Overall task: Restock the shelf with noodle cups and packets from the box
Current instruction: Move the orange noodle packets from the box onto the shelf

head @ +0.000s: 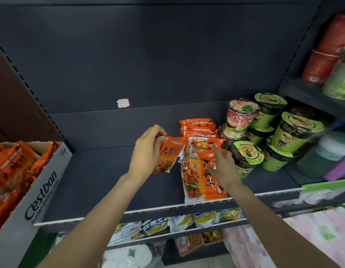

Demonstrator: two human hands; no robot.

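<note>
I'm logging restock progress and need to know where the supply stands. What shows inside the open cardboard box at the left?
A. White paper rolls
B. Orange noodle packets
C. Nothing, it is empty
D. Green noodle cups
B: the cardboard box at the left edge holds a heap of orange noodle packets, the same kind the left hand grips over the shelf.

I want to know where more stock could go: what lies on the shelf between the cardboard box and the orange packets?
Nothing: in the head view the dark shelf is bare between the box and the orange packets.
</note>
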